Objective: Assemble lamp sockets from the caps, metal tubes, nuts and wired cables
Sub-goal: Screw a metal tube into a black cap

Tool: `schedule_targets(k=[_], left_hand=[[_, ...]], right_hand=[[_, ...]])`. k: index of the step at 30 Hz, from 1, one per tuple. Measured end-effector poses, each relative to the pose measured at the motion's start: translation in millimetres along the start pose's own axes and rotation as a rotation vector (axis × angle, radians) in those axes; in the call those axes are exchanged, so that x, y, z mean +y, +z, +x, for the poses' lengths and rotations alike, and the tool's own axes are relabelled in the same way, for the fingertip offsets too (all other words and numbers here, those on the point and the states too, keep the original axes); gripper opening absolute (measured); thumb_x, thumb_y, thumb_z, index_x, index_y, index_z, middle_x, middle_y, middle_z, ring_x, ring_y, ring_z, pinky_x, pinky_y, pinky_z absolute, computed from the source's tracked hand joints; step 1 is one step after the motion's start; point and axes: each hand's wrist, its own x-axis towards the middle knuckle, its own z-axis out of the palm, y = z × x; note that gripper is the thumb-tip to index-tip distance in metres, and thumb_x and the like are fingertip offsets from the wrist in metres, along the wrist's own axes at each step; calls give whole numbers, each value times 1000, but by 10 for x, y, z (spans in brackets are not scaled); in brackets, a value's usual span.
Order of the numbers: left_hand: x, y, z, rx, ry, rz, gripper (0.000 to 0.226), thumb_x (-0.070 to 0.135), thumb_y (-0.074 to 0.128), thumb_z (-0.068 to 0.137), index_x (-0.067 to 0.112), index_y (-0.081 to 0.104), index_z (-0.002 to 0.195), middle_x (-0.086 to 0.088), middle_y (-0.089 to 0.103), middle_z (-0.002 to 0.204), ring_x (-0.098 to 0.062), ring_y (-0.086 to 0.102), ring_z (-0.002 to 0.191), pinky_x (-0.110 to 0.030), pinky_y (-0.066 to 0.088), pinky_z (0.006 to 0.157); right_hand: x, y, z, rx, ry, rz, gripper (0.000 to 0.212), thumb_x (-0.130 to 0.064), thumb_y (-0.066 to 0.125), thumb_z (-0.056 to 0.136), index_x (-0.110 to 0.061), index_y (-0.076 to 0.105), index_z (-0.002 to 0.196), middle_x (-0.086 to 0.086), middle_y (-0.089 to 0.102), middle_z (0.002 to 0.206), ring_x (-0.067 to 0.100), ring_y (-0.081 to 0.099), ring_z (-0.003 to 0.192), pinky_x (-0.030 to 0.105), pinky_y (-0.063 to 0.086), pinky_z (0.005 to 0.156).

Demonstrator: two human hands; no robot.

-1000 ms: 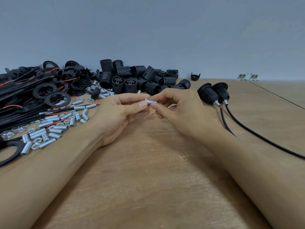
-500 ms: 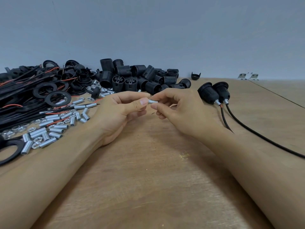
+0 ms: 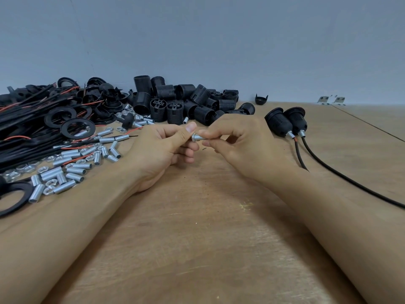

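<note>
Both hands raised just above the wooden worktop (image 3: 197, 249), meeting at centre; left hand (image 3: 163, 150) with fingers curled and thumb pressed forward against the near end of a small metal tube (image 3: 198, 137), grip closed on that end, where a nut-like collar seems to sit, too small to tell for certain; right hand (image 3: 237, 142) pinching the other end of the same tube between thumb and forefinger, remaining fingers curled beneath; tube held roughly level between the two hands, clear of the worktop. To the left, a scatter of loose metal tubes (image 3: 72, 167) and small nuts (image 3: 24, 168) lying on the wood, beside a thick bundle of black and red wired cables (image 3: 28, 128) with flat black rings (image 3: 77, 128) among them; behind the hands, a heap of ribbed black socket bodies (image 3: 175, 99) against the grey wall (image 3: 219, 40); a single black cap (image 3: 261, 99) apart from the heap, further right. To the right of the right hand, two assembled sockets (image 3: 287, 120) lying side by side and touching, each with a short metal tube at its neck and a black cable (image 3: 350, 183) trailing toward the near right edge; two small metal brackets (image 3: 332, 100) at the far right by the wall.
</note>
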Motion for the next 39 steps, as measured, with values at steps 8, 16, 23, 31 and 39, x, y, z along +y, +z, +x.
schedule_targets(k=[8, 16, 23, 31, 39], left_hand=[[21, -19, -4, -12, 16, -64, 24, 27, 67, 79, 5, 74, 86, -6, 68, 67, -12, 62, 61, -21, 55, 60], [33, -7, -1, -13, -43, -60, 21, 29, 69, 79, 11, 78, 72, -6, 68, 67, -9, 61, 57, -20, 54, 56], [32, -19, 10, -26, -35, -97, 20, 26, 69, 79, 9, 77, 72, -5, 69, 68, -9, 61, 57, -20, 54, 57], [26, -60, 29, -31, -75, -167, 18, 14, 73, 75, 5, 78, 89, -9, 76, 87, -10, 70, 74, -22, 58, 69], [22, -73, 23, -38, -107, -189, 23, 15, 68, 75, 1, 75, 92, -10, 75, 82, -7, 68, 67, -20, 58, 66]], right_hand=[[-39, -37, -10, -30, 67, 88, 22, -8, 76, 83, -23, 75, 99, -12, 70, 78, 8, 67, 69, 27, 55, 67], [-15, 0, 5, -8, -126, -69, 7, 1, 73, 84, -2, 78, 88, 12, 68, 74, 28, 64, 65, 44, 50, 59], [-44, 12, -21, -82, 189, 253, 9, -10, 74, 86, -12, 76, 94, -13, 71, 79, 12, 69, 73, 27, 59, 70], [2, 20, 1, -63, 495, 495, 5, -9, 73, 87, -4, 72, 88, 8, 71, 68, 17, 69, 60, 26, 57, 57], [-27, -3, -30, -88, 236, 180, 7, -14, 73, 88, -12, 73, 95, -2, 70, 78, 14, 69, 71, 33, 58, 50]])
